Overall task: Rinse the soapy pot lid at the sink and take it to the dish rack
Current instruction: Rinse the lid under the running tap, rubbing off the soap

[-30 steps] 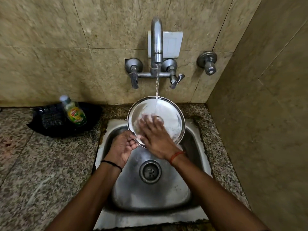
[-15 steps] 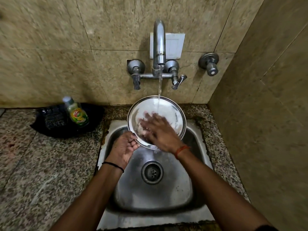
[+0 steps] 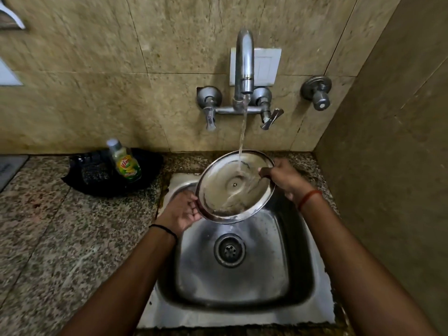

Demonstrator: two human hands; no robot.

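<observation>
Water is running onto pot lid; 2 hands, left hand and right hand, are gripping its opposite rims over sink.

The sink sits in the counter below the wall tap. The pot lid hangs over the basin's 12 o'clock end, above the drain, left hand at its 8 o'clock edge, right hand at 2 o'clock. A bottle stands at the sink's 10 o'clock.

Right hand left the lid's face — now grips its rim.
</observation>
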